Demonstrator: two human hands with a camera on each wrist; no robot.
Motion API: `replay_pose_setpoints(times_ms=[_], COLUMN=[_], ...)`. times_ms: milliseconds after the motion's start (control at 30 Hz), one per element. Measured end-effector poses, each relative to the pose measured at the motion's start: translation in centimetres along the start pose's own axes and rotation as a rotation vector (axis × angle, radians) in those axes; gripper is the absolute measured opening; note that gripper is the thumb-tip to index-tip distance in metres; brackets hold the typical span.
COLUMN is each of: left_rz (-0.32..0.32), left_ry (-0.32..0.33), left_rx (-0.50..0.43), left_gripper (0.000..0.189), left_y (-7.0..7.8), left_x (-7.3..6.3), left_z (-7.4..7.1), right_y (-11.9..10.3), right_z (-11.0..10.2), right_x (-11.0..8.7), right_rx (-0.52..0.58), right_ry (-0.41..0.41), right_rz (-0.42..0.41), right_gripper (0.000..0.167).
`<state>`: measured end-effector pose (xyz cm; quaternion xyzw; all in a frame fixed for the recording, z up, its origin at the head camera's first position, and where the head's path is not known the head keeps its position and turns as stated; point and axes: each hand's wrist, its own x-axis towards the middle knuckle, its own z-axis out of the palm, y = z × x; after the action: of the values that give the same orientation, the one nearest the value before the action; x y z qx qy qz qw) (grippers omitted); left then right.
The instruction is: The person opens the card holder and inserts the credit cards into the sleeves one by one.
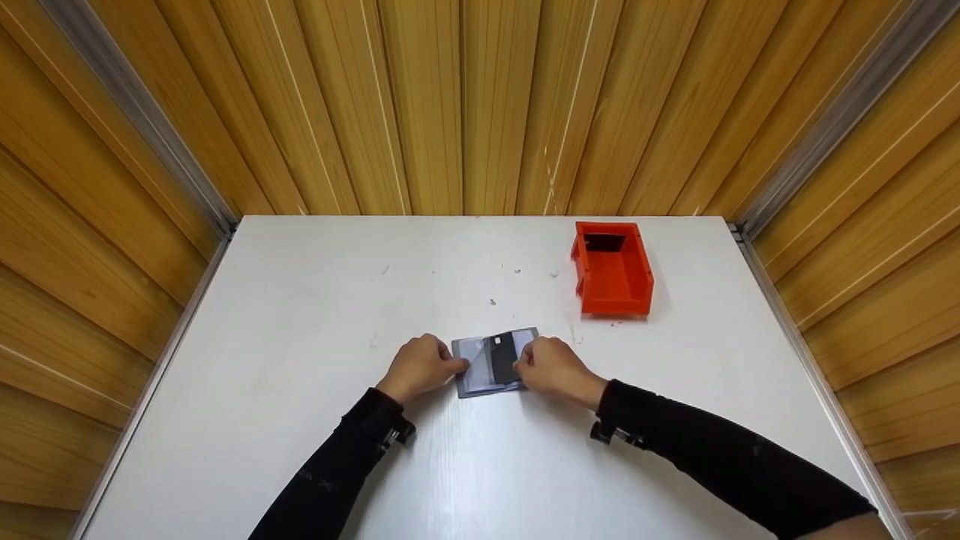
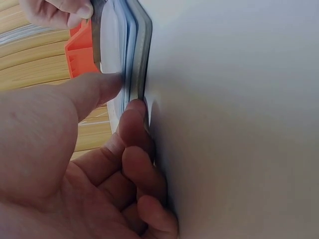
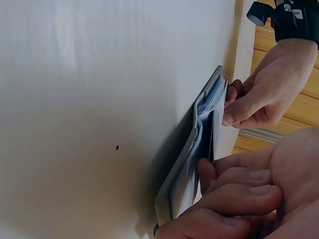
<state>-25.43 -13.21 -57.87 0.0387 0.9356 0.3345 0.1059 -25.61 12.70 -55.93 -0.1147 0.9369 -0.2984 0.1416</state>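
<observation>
A card holder (image 1: 472,387) with a grey cover and clear plastic sleeves lies opened out on the white table. My left hand (image 1: 424,367) pinches its left edge; in the left wrist view the thumb (image 2: 107,87) presses on the sleeves while the index finger sits against the cover. A black card (image 1: 503,354) with a small pale square near its top stands over the right half of the holder. Its right edge is pinched by my right hand (image 1: 553,366). Whether the card's lower part is inside a sleeve, I cannot tell. Curled fingers (image 3: 234,194) hide part of the holder in the right wrist view.
A red open-fronted bin (image 1: 615,274) stands at the back right of the white table (image 1: 315,300), with a dark patch inside its far end. Wood-patterned walls (image 1: 480,112) enclose the table at the back and both sides.
</observation>
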Motion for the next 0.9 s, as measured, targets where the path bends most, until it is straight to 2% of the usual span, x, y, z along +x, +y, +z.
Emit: replay_pose_setpoints(times_ms=[267, 433, 667, 900], left_rz=[0.016, 0.004, 0.020, 0.035], left_ry=[0.019, 0.013, 0.037, 0.040], left_rx=[0.001, 0.000, 0.003, 0.004], left_gripper=[0.037, 0.039, 0.039, 0.042], left_y=[0.0, 0.0, -0.1, -0.2], left_x=[-0.1, -0.1, 0.0, 0.0], left_z=[0.0, 0.0, 0.2, 0.2], right_y=[-0.3, -0.5, -0.8, -1.2], right_z=[0.3, 0.2, 0.3, 0.5], right_x=[0.0, 0.2, 0.6, 0.8], right_rx=[0.004, 0.015, -0.008, 0.024], right_ry=[-0.015, -0.021, -0.024, -0.068], right_rz=[0.006, 0.005, -0.036, -0.039], right_gripper=[0.036, 0.034, 0.031, 0.029])
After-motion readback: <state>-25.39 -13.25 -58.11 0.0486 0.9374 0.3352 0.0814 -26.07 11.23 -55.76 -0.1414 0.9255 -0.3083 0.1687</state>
